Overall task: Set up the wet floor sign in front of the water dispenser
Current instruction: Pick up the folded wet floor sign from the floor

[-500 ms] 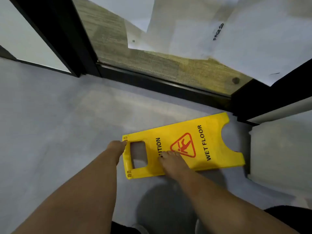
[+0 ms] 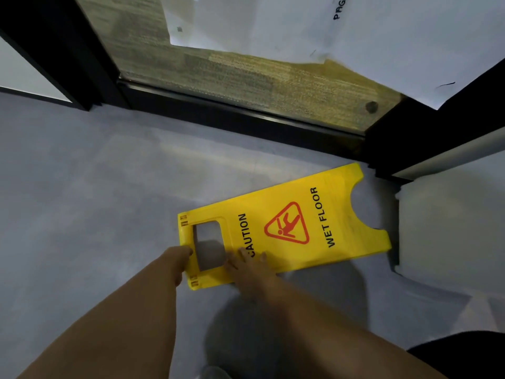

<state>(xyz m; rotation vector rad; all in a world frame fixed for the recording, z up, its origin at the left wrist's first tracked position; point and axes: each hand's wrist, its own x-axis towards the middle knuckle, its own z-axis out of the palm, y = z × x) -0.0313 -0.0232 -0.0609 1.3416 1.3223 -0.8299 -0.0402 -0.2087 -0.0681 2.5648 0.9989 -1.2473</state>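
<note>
A yellow folding wet floor sign [image 2: 314,222] lies flat and closed on the grey floor, its handle end toward me and its notched foot end at the right. It reads CAUTION and WET FLOOR around a red slip symbol. My left hand [image 2: 179,259] curls over the handle bar at the sign's left end, fingers hidden under the edge. My right hand [image 2: 248,266] rests on the sign's face beside the handle cutout, fingers spread flat near the word CAUTION. No water dispenser is in view.
A black-framed glass panel [image 2: 246,116] runs across the far side, with white papers [image 2: 382,36] taped on it and carpet beyond. A white base [image 2: 448,231] stands at the right, touching the sign's foot end. Grey floor spreads to the left.
My right hand has slid left along the sign's face, off the red symbol to the edge of the handle cutout. My left hand stays at the handle bar.
</note>
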